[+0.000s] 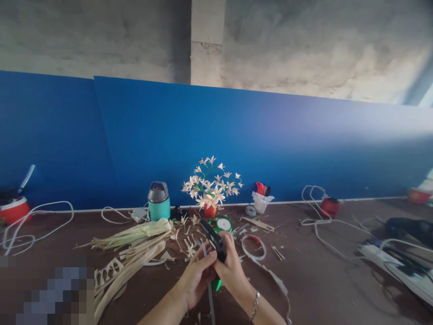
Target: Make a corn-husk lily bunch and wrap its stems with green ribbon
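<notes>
My right hand, with a chain bracelet at the wrist, is closed around a black hot glue gun whose front end points away from me. Close beside it, my left hand pinches a long translucent glue stick that runs down toward me. A bit of green shows below the hands; its kind is unclear. Just beyond the gun lies a green ribbon spool with a white centre. Pale husk flowers on green stems stand in a small red pot.
Dried husk bundles lie at left among scraps. A teal-and-grey device stands by the blue partition. Rightward are a tape ring, a white cup, a red container, white cables and a power strip.
</notes>
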{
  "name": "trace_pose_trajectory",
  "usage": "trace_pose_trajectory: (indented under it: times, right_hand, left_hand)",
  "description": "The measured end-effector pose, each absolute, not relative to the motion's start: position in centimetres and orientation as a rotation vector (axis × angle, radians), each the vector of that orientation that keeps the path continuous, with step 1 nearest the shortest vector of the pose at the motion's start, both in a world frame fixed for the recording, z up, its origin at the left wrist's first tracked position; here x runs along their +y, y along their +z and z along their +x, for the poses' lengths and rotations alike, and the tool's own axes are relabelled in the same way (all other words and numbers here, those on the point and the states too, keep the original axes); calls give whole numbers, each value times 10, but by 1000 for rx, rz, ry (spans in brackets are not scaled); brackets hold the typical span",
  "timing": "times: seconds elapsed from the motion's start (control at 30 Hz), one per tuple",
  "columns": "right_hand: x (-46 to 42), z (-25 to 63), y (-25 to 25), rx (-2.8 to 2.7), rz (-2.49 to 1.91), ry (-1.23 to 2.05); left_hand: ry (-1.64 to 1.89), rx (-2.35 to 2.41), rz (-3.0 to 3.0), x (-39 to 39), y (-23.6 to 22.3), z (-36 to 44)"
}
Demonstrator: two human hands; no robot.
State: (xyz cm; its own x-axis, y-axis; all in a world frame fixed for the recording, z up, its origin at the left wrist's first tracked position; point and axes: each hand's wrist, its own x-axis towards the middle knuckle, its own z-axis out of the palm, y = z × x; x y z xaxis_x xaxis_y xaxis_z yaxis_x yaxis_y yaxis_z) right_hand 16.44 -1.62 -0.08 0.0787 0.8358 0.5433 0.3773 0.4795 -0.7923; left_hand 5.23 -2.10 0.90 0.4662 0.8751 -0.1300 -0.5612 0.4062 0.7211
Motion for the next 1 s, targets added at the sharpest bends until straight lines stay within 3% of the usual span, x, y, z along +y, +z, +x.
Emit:
trace_pose_trajectory:
  times: [0.2,0.43,0.73,1.0]
  right_hand:
    - [-23,165,3,-1580,-1131,342]
    - [-46,164,35,-1760,-1438,-45]
    - [-47,147,33,-1898,-1635,104]
    - [-50,153,38,-1841,-1404,354]
  left_hand:
    - [1047,553,712,-23,14,54]
    - [1182,639,679,-24,20,58]
    - [1298,622,620,-23,13,59]
    - [1310,676,695,-16,26,54]
